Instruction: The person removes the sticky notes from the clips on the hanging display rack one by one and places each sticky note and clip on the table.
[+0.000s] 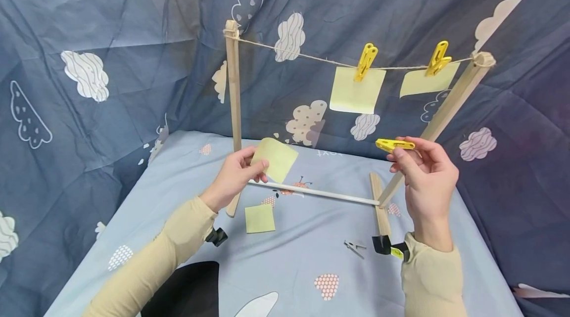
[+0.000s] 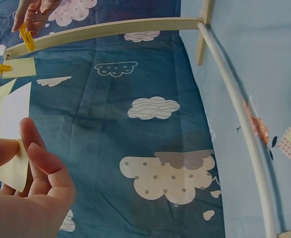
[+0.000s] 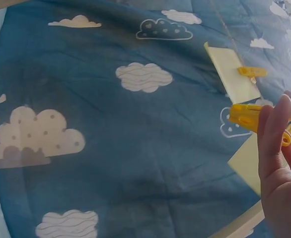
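My left hand (image 1: 237,173) pinches a pale yellow sticky note (image 1: 277,159) between thumb and fingers, in front of the left post. In the left wrist view the note (image 2: 14,111) appears nearly edge-on. My right hand (image 1: 427,173) holds a yellow clothespin (image 1: 395,145) between thumb and fingers, beside the right post, its tip pointing left. Above, a string (image 1: 307,56) runs between two wooden posts. One yellow clothespin (image 1: 366,62) clips a sticky note (image 1: 356,97) to it; nearer the right post, another clothespin (image 1: 438,59) clips a second note (image 1: 429,81).
The wooden frame has a left post (image 1: 233,89), a right post (image 1: 458,94) and a white bottom rod (image 1: 320,192). On the light blue sheet (image 1: 294,252) lie another sticky note (image 1: 260,218) and a grey clip (image 1: 355,249). Dark cloud-printed cloth (image 1: 178,74) hangs behind.
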Motion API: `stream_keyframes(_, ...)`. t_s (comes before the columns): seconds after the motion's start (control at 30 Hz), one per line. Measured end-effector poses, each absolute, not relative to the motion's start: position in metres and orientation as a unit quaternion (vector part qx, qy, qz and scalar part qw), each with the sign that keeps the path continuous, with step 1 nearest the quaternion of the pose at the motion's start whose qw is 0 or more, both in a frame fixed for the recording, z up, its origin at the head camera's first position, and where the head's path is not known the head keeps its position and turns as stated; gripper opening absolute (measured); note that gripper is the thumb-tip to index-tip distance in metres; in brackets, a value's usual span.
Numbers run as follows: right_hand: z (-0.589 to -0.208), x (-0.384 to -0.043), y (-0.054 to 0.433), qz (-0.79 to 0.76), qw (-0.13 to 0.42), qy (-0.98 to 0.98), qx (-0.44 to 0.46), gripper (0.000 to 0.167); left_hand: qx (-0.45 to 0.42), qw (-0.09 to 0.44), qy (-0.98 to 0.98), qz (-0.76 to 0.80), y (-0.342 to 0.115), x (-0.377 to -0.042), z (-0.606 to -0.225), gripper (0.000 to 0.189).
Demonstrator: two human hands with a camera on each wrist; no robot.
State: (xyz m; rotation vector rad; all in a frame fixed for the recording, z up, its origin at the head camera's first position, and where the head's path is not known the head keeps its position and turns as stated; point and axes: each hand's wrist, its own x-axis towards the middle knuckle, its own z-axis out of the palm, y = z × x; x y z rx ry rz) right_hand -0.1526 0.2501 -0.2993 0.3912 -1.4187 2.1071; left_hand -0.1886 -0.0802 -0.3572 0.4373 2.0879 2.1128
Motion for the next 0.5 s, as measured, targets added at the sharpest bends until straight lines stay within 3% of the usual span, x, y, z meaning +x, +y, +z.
stream_keyframes(0.17,-0.314,-0.150,0.253,0.784,0.277,-0.540,0.130,0.032,0.146,0.080,0.702,0.693,-0.079,-0.186,-0.365,0.026)
stream_keyframes(0.5,-0.342,-0.145,0.261,0.765,0.235,-0.598,0.053,0.035,0.145,0.099,0.736,0.654,-0.076,-0.185,-0.386,0.029)
